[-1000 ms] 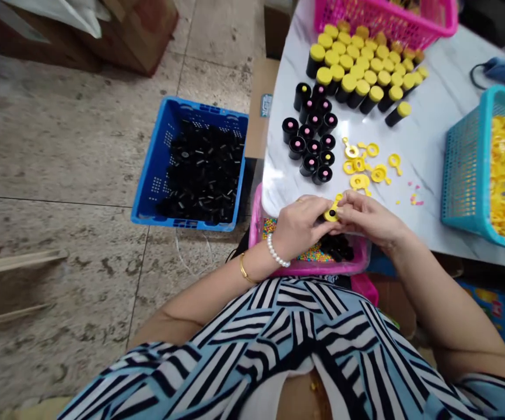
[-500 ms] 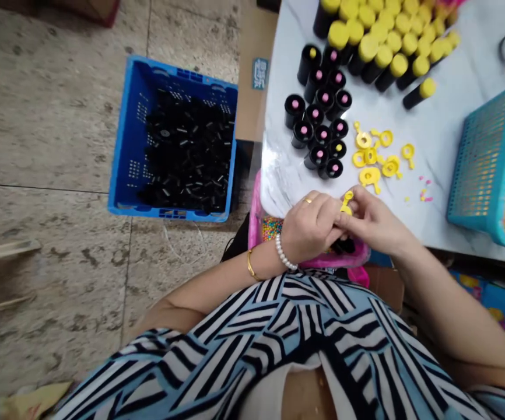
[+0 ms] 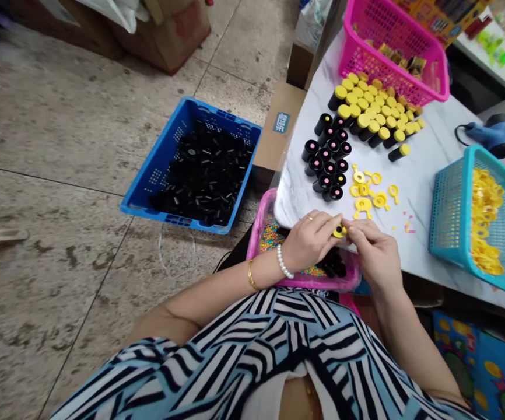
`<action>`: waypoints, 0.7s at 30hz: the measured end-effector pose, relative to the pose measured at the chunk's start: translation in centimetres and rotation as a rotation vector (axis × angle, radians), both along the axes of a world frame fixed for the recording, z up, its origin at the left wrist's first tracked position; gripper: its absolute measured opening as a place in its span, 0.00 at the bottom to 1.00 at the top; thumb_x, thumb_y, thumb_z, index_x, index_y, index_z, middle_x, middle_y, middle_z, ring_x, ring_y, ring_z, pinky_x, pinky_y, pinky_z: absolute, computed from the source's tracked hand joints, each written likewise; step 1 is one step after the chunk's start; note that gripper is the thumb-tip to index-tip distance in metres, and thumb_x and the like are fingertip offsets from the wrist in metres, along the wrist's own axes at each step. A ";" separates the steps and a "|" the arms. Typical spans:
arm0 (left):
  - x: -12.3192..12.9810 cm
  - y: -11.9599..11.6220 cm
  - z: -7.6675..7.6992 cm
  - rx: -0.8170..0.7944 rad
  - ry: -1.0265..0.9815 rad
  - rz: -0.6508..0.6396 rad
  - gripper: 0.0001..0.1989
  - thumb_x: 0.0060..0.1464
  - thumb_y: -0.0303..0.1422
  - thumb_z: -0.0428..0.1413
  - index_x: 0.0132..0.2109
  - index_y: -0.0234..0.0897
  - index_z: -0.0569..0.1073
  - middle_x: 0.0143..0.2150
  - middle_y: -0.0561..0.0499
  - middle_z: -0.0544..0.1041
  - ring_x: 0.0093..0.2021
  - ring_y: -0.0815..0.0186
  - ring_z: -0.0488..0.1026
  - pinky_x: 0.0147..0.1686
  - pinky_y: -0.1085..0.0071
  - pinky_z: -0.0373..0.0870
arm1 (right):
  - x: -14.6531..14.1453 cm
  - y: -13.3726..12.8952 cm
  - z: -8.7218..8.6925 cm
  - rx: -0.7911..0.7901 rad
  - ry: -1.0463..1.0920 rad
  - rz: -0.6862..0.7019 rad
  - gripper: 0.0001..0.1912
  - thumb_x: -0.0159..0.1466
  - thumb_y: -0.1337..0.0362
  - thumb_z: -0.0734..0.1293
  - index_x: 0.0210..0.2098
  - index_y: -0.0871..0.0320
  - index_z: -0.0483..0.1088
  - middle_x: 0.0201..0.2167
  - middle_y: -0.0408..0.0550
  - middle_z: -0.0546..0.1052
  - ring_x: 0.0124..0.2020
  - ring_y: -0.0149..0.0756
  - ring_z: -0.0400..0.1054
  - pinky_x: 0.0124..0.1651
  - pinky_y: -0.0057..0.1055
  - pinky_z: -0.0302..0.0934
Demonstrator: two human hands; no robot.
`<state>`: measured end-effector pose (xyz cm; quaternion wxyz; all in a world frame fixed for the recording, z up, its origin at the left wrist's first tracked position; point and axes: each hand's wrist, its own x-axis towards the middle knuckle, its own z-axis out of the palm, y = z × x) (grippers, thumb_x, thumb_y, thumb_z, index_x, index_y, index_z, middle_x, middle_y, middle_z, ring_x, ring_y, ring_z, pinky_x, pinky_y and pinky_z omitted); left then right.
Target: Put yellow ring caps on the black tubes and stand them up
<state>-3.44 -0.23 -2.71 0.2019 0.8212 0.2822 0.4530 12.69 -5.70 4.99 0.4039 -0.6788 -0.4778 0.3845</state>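
A small yellow plastic ring piece with a dark centre (image 3: 340, 231) is pinched between the fingers of my left hand (image 3: 309, 240) and my right hand (image 3: 375, 254), partly hidden by them. Both hands are over the edge of a white marble table (image 3: 427, 175). Beyond my fingers lie loose yellow ring pieces (image 3: 368, 192). Farther up stand black tubes with pink tops (image 3: 329, 166) and a group of black tubes with yellow caps (image 3: 366, 119). Under my hands is a pink tray (image 3: 263, 219) holding coloured beads (image 3: 272, 234) and black pieces (image 3: 333, 262).
A blue crate (image 3: 147, 186) of black parts is on the floor to the left. A teal basket (image 3: 447, 227) of yellow rings is at the table's right. A pink basket (image 3: 392, 35) is at the back, near a corded blue tool (image 3: 493, 137).
The view has swung and widened, bringing the pink basket and blue tool into sight. My hands stay together over the pink tray, with the yellow piece still between their fingers.
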 end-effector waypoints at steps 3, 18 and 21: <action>0.1 0.1 -0.2 -0.018 -0.003 -0.007 0.21 0.70 0.36 0.53 0.64 0.28 0.68 0.46 0.40 0.78 0.46 0.57 0.75 0.47 0.56 0.78 | 0.3 1.2 -0.6 -0.209 0.270 -0.004 0.17 0.59 0.53 0.78 0.39 0.54 0.73 0.29 0.41 0.74 0.28 0.31 0.68 0.35 0.31 0.67; -1.7 0.5 0.2 -0.079 0.062 -0.123 0.42 0.67 0.28 0.53 0.79 0.38 0.40 0.56 0.36 0.77 0.53 0.54 0.78 0.53 0.55 0.81 | 0.8 2.1 0.3 0.036 -0.449 0.235 0.11 0.62 0.59 0.71 0.44 0.52 0.71 0.30 0.43 0.73 0.29 0.35 0.66 0.34 0.33 0.61; -2.6 0.3 0.3 -0.147 0.018 -0.147 0.45 0.65 0.30 0.58 0.79 0.38 0.41 0.61 0.36 0.75 0.57 0.55 0.77 0.57 0.57 0.79 | 4.8 6.6 2.2 0.094 -0.511 0.041 0.14 0.61 0.56 0.73 0.43 0.55 0.72 0.26 0.41 0.74 0.27 0.33 0.66 0.33 0.30 0.58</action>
